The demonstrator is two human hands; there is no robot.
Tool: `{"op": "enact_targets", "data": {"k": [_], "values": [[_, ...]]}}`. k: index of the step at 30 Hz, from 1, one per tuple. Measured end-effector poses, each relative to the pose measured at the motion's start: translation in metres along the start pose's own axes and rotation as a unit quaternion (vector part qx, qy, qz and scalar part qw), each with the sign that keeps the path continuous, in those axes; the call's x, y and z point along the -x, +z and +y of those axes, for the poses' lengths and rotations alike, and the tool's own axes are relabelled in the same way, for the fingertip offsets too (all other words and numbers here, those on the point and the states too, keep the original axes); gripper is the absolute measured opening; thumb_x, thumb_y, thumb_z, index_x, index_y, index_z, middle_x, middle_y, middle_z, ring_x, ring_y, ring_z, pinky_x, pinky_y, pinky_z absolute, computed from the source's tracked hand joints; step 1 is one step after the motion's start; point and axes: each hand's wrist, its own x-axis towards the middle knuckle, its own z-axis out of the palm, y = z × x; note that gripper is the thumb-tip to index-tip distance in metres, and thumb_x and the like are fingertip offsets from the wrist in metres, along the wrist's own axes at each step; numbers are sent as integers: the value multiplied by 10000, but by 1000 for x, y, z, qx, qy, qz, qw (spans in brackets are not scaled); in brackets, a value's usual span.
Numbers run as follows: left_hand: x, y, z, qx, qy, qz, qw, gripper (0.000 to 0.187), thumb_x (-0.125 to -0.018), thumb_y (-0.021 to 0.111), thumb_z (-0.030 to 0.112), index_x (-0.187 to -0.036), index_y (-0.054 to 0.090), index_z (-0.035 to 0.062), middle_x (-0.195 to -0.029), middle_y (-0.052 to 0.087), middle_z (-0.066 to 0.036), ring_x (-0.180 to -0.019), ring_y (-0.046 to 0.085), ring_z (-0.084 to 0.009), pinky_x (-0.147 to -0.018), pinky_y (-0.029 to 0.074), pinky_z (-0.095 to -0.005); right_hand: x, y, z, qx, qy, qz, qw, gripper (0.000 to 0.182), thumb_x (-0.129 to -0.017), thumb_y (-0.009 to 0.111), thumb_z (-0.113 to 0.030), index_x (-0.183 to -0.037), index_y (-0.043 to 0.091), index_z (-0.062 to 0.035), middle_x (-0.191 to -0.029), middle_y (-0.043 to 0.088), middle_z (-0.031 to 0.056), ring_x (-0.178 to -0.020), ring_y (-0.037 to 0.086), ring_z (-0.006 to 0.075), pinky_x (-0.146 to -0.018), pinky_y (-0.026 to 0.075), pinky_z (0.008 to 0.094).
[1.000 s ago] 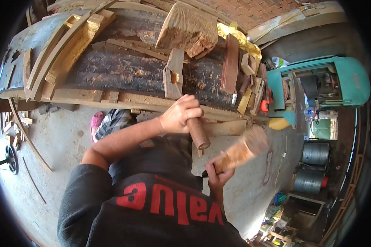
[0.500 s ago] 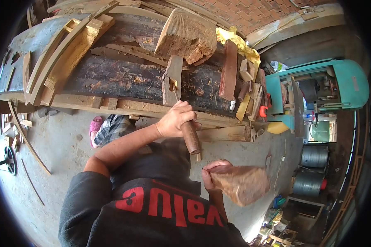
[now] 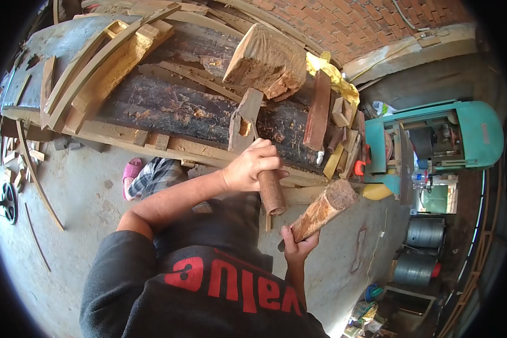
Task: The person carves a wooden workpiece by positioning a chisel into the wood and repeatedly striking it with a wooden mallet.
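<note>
Brick wall (image 3: pixel 349 28) at the back, concrete floor (image 3: pixel 107 186) below, big green machine (image 3: pixel 481 135) off to the right, so pretty much your classic cluttered wood shop. Main work surface is a fat dark log (image 3: pixel 169 107) with wood scraps (image 3: pixel 318 110) lying on it. The notched piece (image 3: pixel 252 104) lies across the near side of that log, hole facing up, handy for both arms. Chunky block (image 3: pixel 265 65) sits right at its far end; I'd guess all that weight makes a decent backstop.

Left hand (image 3: pixel 253 169) has its fingers clamped around the chisel (image 3: pixel 272 194), up toward the blade side, which leaves the round end of the handle poking out free. Makes sense to me, keeps the knuckles clear. Business end points at the notched piece, but the hand hides a lot of the blade, so I can't swear whether it's touching.

Right hand (image 3: pixel 299 245) has its fingers wrapped around the skinny end of a wooden mallet (image 3: pixel 324 211), fat head angled up and away, so the heft is all out at the far end. Mallet's near the chisel handle, with a gap between them.
</note>
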Motion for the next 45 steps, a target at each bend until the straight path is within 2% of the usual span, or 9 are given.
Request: {"op": "enact_targets", "data": {"k": [8, 10, 18, 25, 27, 32, 35, 43, 45], "values": [[8, 2, 4, -6, -27, -17, 999, 256, -742, 780, 211, -789, 553, 103, -755, 486, -65, -748, 490, -287, -684, 369, -386, 1, 5, 6, 12, 16, -9, 1000, 581, -719, 833, -227, -1110, 529, 78, -1002, 610, 136, -863, 610, 227, -786, 498, 374], [5, -1, -2, 2, -35, -13, 999, 255, -742, 780, 207, -787, 553, 100, -756, 498, -68, -745, 497, -291, -683, 374, -391, -5, 9, 4, 21, -47, -18, 999, 499, -771, 777, -159, -1087, 444, 37, -776, 555, 47, -656, 539, 122, -669, 464, 274], [-27, 2, -9, 4, -115, 93, 989, 271, -753, 793, 133, -790, 531, 74, -745, 565, -69, -714, 577, -237, -641, 459, -365, -44, 16, -64, -155, -42, -37, 986, 612, -790, 769, -133, -1254, 408, 39, -817, 574, 51, -600, 545, 127, -573, 465, 251], [-91, -29, -30, 204, -323, 39, 923, 236, -820, 773, 172, -932, 593, 70, -837, 594, 38, -770, 542, -42, -729, 474, -243, -111, 23, -98, -143, 35, -115, 982, 570, -857, 739, -167, -1281, 389, -16, -853, 575, 35, -679, 578, 89, -506, 495, 214], [-96, -35, -37, 183, -357, 2, 916, 391, -813, 768, 153, -1155, 604, 60, -984, 648, 14, -902, 570, -60, -834, 476, -239, -126, 21, -119, -175, -35, -103, 979, 508, -866, 726, -177, -1231, 409, -21, -857, 573, 37, -659, 570, 92, -501, 491, 213], [-98, -34, -39, 150, -380, -14, 913, 290, -804, 781, 168, -996, 599, 50, -893, 622, 21, -836, 555, -61, -794, 477, -245, -159, 21, -159, -128, -98, -116, 980, 545, -859, 731, -264, -1236, 434, -4, -851, 565, 39, -595, 554, 82, -449, 482, 223], [-94, -32, -40, 105, -385, 87, 913, 261, -780, 791, 198, -864, 581, 67, -771, 603, 19, -703, 554, -81, -672, 479, -263, -182, 19, -135, -22, 77, -261, 962, 771, -827, 749, -412, -1333, 400, 53, -980, 643, 120, -507, 529, 84, -419, 463, 217], [-102, -48, -60, 213, -395, 153, 881, 213, -785, 756, 125, -753, 547, 98, -651, 554, 12, -543, 492, -82, -530, 393, -242, -201, 21, -181, -61, -118, -195, 972, 903, -773, 753, -538, -1315, 397, 90, -958, 628, 155, -504, 549, 100, -417, 480, 202], [-103, -47, -59, 204, -400, 152, 880, 233, -779, 763, 119, -739, 534, 95, -646, 535, 24, -541, 482, -75, -532, 399, -242, -202, 29, -176, 22, -31, -250, 967, 909, -785, 742, -539, -1336, 383, 89, -934, 622, 163, -496, 547, 108, -416, 473, 208]]}}
